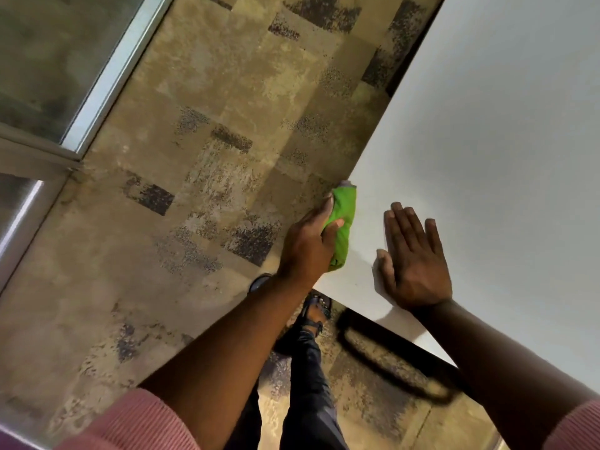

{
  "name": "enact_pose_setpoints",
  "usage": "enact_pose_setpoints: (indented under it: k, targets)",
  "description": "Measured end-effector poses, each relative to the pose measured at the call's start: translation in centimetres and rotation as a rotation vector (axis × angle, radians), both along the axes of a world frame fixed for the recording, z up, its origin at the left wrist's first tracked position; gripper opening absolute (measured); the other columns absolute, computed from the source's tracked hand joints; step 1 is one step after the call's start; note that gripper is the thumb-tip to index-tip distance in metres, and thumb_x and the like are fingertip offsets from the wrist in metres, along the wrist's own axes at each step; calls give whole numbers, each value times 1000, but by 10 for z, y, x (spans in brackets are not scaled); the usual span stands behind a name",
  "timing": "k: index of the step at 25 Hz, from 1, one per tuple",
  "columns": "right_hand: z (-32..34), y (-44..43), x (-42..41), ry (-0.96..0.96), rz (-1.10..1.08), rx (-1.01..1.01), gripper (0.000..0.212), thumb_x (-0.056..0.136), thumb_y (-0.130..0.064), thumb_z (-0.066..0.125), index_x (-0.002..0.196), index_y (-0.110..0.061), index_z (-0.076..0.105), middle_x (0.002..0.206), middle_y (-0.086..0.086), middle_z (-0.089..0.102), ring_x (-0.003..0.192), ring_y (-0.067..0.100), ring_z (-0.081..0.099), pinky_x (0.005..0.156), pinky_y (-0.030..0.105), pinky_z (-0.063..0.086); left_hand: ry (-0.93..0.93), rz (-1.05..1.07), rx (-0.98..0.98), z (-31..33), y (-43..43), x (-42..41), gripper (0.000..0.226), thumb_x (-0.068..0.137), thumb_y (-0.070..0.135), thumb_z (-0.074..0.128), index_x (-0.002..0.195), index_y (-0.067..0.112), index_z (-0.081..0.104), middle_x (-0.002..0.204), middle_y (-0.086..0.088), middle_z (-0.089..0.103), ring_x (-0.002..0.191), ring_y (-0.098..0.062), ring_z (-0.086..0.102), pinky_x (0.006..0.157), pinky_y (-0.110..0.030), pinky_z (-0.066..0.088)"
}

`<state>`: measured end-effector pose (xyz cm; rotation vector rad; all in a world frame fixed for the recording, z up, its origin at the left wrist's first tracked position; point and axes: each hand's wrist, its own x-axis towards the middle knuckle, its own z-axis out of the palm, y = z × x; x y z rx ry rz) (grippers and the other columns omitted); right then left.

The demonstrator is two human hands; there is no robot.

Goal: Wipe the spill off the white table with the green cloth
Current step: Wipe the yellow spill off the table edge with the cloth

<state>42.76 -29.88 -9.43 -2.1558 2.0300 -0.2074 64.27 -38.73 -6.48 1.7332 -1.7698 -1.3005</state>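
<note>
The white table (487, 131) fills the right half of the head view, its left edge running diagonally. My left hand (308, 241) grips a bunched green cloth (344, 222) and holds it against the table's left edge near the front corner. A small grey bit shows at the cloth's top end. My right hand (412, 258) lies flat on the tabletop just right of the cloth, fingers together and extended, holding nothing. No spill is visible on the white surface.
Mottled tan and dark carpet tiles (201, 177) cover the floor left of the table. A glass partition with a metal frame (107, 79) stands at the far left. My legs and a sandalled foot (315, 313) are beneath the table's front corner.
</note>
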Motion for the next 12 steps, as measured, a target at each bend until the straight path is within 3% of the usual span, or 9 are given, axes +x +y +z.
enact_pose_setpoints:
  k: [3,6,9,12]
  targets:
    - [2,1,0,-6,-18,40,70,104,-41,33,167,-15,17,175,6,18,162,23,10,130,54,10,30,-18,7,11,36,23,47,102,22,63,145,6,55,145,-15,59,132,-25,59,110,-30,47]
    - [12,-1,5,-10,-33,94,70,103,-42,32,167,-14,18,175,5,16,163,22,9,130,52,8,49,19,42,12,61,54,45,100,16,66,143,6,57,139,-14,65,125,-19,63,102,-19,46]
    - [31,0,21,-76,-102,119,68,105,-42,31,166,-12,22,174,7,18,162,25,13,131,52,5,152,91,120,25,64,60,43,103,20,61,145,12,55,142,-10,63,129,-21,62,107,-38,53]
    - [55,12,64,-302,-221,99,61,107,-48,36,158,-16,42,162,7,46,152,26,39,128,47,21,166,111,5,43,67,47,44,104,18,60,146,10,54,147,-11,58,135,-21,56,112,-40,49]
